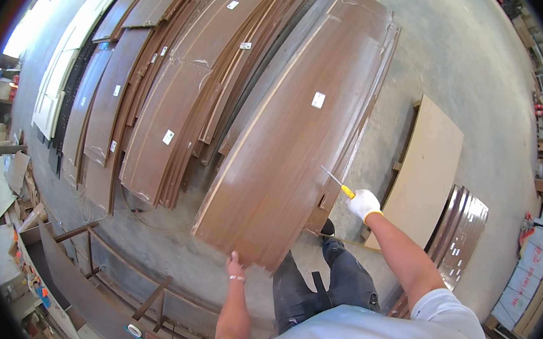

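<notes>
A long brown wood-grain panel [280, 145] in clear film lies on top of a stack in front of me, with a small white label on its face. My left hand [236, 266], bare, grips its near edge, the thumb on top and the other fingers mostly hidden below. In my right hand [364, 205], which wears a white glove, is a screwdriver [347, 191] with a yellow handle. Its thin metal shaft points up and left over the panel's right side; I cannot tell whether the tip touches the surface.
Several stacks of brown panels [168, 104] stand to the left, with white panels [69, 71] beyond. On the right, a pale board [421, 168] rests on supports near shorter brown pieces [460, 238]. A metal-framed cart [127, 263] is at the lower left. A cable [143, 220] crosses the floor.
</notes>
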A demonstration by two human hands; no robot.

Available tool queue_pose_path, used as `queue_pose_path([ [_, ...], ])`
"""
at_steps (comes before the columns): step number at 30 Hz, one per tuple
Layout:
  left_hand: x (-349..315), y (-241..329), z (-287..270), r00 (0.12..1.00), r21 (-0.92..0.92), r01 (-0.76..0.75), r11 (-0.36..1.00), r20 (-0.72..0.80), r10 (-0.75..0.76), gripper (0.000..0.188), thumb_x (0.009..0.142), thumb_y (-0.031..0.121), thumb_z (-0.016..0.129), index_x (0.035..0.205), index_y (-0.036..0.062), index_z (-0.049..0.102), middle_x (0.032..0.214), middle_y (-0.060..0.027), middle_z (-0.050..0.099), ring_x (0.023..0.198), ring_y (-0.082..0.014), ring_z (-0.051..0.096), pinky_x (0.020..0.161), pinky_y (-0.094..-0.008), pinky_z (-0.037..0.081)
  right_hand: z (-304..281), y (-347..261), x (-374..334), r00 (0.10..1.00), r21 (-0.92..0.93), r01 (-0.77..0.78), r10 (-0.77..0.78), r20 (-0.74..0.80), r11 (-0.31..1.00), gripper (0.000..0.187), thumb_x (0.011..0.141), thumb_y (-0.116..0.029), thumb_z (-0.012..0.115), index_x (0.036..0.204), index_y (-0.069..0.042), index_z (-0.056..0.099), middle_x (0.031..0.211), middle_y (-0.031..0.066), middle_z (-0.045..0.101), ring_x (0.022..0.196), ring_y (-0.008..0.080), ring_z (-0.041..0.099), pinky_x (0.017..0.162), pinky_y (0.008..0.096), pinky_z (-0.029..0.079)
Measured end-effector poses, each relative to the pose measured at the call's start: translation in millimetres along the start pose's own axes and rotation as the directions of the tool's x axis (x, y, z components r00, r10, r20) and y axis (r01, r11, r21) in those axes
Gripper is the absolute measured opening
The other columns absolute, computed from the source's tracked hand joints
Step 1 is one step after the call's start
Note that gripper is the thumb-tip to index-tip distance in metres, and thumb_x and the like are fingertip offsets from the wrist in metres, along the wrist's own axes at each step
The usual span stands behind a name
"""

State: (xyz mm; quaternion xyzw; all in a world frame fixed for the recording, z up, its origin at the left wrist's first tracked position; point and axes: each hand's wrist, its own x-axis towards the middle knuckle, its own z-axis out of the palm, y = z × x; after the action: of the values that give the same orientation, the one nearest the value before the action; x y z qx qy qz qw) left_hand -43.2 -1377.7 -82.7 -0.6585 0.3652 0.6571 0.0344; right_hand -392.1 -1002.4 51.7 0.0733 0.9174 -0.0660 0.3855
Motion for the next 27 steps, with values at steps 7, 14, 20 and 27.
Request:
queue_pose_path([
  [7, -158.9, -36.7, -153.4, 0.955, -0.278, -0.143, 0.950, -0.290, 0.059, 0.074, 0.099, 0.056, 0.058, 0.143, -0.0026, 0.050, 0.146, -0.0142, 0.054, 0.125, -0.0325, 0.056, 0.103, -0.0499, 0.047, -47.8, 70.2, 20.1, 0.994, 0.060, 0.027, -0.033, 0.106, 0.998, 0.038, 0.082, -0.028, 0.060, 0.101, 0.000, 0.076, 0.102, 0.0286, 0.071, 0.098, 0.0401, 0.071, 0.086, 0.0460, 0.055],
  [14, -279.6, -81.7, -248.5, 0.854, -0.110, -0.125, 0.986, -0.518, 0.050, 0.086, 0.097, 0.069, 0.048, 0.151, 0.0026, 0.043, 0.154, -0.0121, 0.048, 0.136, -0.0329, 0.048, 0.114, -0.0485, 0.036, -107.5, 85.9, 100.9, 0.966, 0.360, -0.137, 0.044, 0.256, 0.923, 0.028, 0.089, -0.024, 0.058, 0.095, 0.001, 0.069, 0.079, 0.0151, 0.068, 0.063, 0.0289, 0.067, 0.057, 0.0497, 0.055],
  [20, -301.3, -112.7, -273.6, 0.808, -0.160, -0.024, 0.987, -0.585, -0.075, 0.091, 0.093, 0.072, 0.051, 0.153, 0.0044, 0.041, 0.156, -0.0127, 0.045, 0.137, -0.0345, 0.046, 0.114, -0.0521, 0.035, -165.3, 55.3, 203.3, 0.983, 0.223, -0.104, 0.066, 0.173, 0.969, 0.044, 0.093, -0.030, 0.053, 0.124, -0.002, 0.064, 0.108, 0.0202, 0.070, 0.085, 0.0361, 0.071, 0.062, 0.0522, 0.059],
  [27, -290.2, -110.9, -268.6, 0.771, -0.144, -0.001, 0.990, -0.630, -0.091, 0.089, 0.093, 0.070, 0.054, 0.152, 0.0028, 0.043, 0.153, -0.0132, 0.048, 0.133, -0.0335, 0.051, 0.112, -0.0506, 0.038, -176.4, 32.2, 252.4, 0.957, 0.247, -0.259, 0.214, 0.195, 0.934, 0.027, 0.096, -0.029, 0.048, 0.093, -0.004, 0.058, 0.066, 0.0085, 0.051, 0.051, 0.0211, 0.048, 0.047, 0.0408, 0.040],
])
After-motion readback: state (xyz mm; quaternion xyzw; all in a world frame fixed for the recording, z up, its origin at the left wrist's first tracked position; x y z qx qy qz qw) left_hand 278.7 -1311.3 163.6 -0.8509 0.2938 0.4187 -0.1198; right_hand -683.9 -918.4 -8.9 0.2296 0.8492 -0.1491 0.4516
